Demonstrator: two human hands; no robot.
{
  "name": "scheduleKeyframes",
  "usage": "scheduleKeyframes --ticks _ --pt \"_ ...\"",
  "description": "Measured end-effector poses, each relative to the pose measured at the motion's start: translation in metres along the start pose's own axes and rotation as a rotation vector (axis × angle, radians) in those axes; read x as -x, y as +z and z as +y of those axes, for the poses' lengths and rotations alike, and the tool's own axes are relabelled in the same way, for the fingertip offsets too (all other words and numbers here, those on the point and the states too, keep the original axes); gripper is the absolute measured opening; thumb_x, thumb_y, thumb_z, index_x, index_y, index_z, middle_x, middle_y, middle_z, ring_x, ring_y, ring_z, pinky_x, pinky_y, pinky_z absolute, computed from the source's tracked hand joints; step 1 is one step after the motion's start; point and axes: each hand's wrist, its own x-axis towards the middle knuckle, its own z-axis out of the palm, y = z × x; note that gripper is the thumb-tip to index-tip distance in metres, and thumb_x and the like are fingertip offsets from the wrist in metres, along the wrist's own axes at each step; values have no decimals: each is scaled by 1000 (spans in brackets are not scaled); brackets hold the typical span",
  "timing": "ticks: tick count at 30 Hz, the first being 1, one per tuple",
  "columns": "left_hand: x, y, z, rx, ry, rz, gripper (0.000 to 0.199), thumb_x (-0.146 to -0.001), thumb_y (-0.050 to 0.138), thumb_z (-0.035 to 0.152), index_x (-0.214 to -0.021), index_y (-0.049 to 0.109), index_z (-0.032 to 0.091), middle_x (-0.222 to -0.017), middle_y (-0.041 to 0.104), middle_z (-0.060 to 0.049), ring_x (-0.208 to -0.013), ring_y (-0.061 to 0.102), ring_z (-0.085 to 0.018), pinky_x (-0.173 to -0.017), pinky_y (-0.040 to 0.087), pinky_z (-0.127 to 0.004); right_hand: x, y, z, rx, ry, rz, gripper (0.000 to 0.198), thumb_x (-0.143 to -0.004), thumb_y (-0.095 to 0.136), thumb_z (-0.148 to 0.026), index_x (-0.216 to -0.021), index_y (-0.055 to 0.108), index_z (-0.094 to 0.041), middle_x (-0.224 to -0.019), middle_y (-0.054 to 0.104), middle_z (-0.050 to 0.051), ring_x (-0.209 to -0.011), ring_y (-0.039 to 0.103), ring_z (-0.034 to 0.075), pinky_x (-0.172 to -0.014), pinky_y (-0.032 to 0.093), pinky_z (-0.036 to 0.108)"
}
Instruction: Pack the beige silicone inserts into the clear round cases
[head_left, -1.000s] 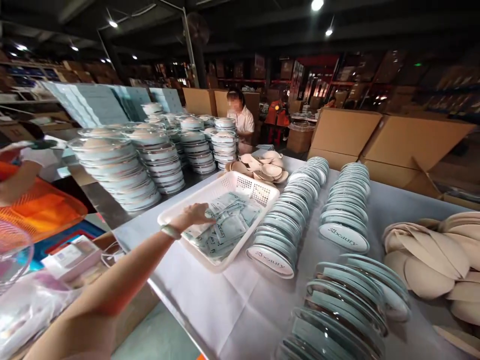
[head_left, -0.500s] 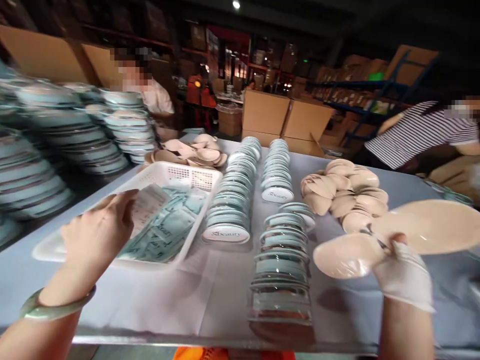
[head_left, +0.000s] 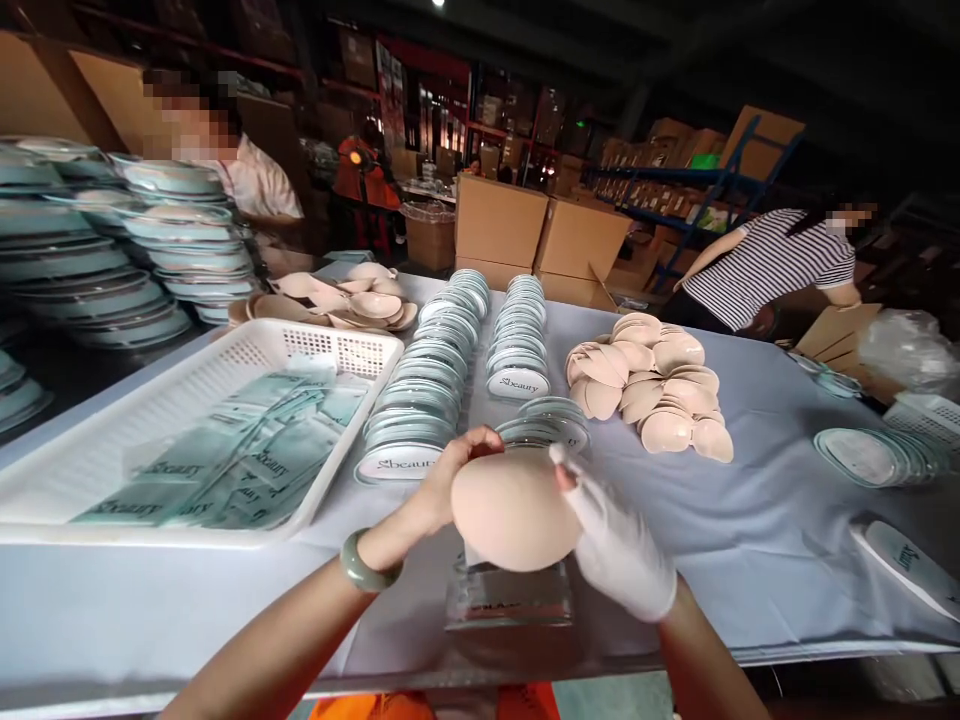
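Between my two hands, low over the near middle of the table, is a beige stick-on bra point(head_left: 514, 510), its smooth rounded cup facing me. My left hand point(head_left: 454, 470), with a green bangle on the wrist, is closed on the bra's left edge. On the other side my right hand point(head_left: 619, 540), in a white glove with bare fingertips, grips the right edge. A pale bit shows under the cup; I cannot make out whether it is a packet. Behind and below stands a clear-sided row of pale blue oval cases point(head_left: 517, 595), partly hidden by the bra.
A white plastic basket point(head_left: 300, 525) with flat blue printed packets point(head_left: 247, 455) stands left. Rows of oval cases point(head_left: 409, 400) run down the middle. Beige bras point(head_left: 652, 375) are piled right, others point(head_left: 337, 300) back left. Tall case stacks point(head_left: 187, 240), cartons point(head_left: 499, 225) and two people are beyond.
My left hand has come from the basket to the middle, where it now grips the bra. My right hand has brought the bra left, its cups now folded together. The view has turned right.
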Motion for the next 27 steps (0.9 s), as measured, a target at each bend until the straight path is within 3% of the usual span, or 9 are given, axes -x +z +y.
scheduleKeyframes --ticks 2,4,7,10,16,18,21,24,27 --pt "0 -4 6 136 -85 -37 38 -72 76 37 -104 65 22 -93 67 -3 -87 63 -21 -73 54 -29 5 -10 -10 300 -301 -155 33 -94 53 -18 -123 69 -18 -143 62 17 -137 56 36 -109 52 56" --pt "2 -2 14 232 -180 -125 49 -73 78 40 -117 64 23 -96 68 -4 -88 66 -22 -75 55 -31 11 -10 -10 465 -339 -111 29 -97 58 -27 -124 68 -21 -129 70 15 -121 67 33 -99 59 49" --pt "14 3 21 339 -276 -313 82 -75 81 46 -149 48 29 -115 70 -8 -101 71 -27 -85 58 -38 23 -3 11 315 16 57 31 -99 59 -29 -128 68 -24 -113 77 9 -95 75 22 -91 62 32" --pt "41 6 7 261 -207 -268 95 -87 72 53 -165 20 34 -147 58 -13 -132 61 -33 -109 50 -50 31 0 34 110 266 130 36 -98 61 -33 -131 69 -20 -116 76 12 -100 75 26 -93 63 36" --pt "87 39 -68 -449 -145 35 96 -88 74 52 -166 24 26 -175 15 -18 -161 9 -44 -125 17 -71 1 -10 29 -321 411 -505 38 -107 48 -43 -140 65 -38 -132 71 -4 -123 68 20 -105 57 31" --pt "91 48 -83 -509 -140 54 91 -91 71 45 -166 24 26 -175 15 -17 -161 9 -43 -124 18 -72 -11 -10 25 -200 446 -708 36 -106 49 -52 -138 65 -47 -128 72 -10 -121 69 21 -103 57 32" --pt "91 52 -89 -497 -117 34 89 -90 71 39 -166 25 28 -174 21 -15 -161 13 -40 -125 25 -67 -22 3 24 291 416 -990 29 -103 56 -48 -119 76 -35 -104 79 2 -98 76 29 -83 61 38" --pt "92 48 -86 -480 -135 31 92 -88 73 40 -165 26 26 -174 21 -17 -160 16 -41 -125 28 -64 -22 23 28 624 286 -1082 21 -99 56 -18 -103 76 -18 -88 77 14 -84 77 30 -72 60 37" --pt "93 45 -83 -483 -173 42 96 -87 74 41 -166 23 24 -174 18 -18 -161 14 -41 -125 29 -63 -9 35 36 539 123 -1105 34 -95 56 -12 -127 68 -16 -96 76 14 -79 77 29 -66 59 35"
